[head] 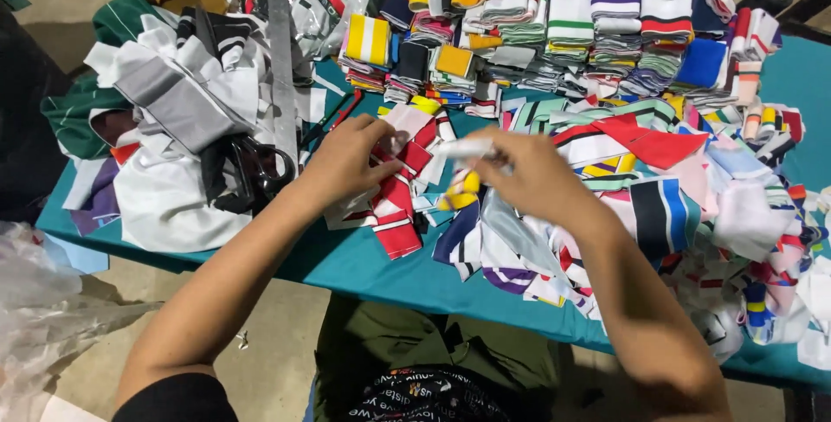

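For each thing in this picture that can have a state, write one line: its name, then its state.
left hand: resting on the red and white strips, fingers bent.
right hand: pinching a pale strip, which is held off the table.
scissors: lying flat, untouched.
folded striped pieces: stacked in rows.
loose scraps: heaped, unsorted.

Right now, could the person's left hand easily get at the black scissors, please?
Probably yes. The black scissors lie uncovered on the white and grey cloth pile just beside the left hand, with nothing between them, though that hand is resting on red and white strips.
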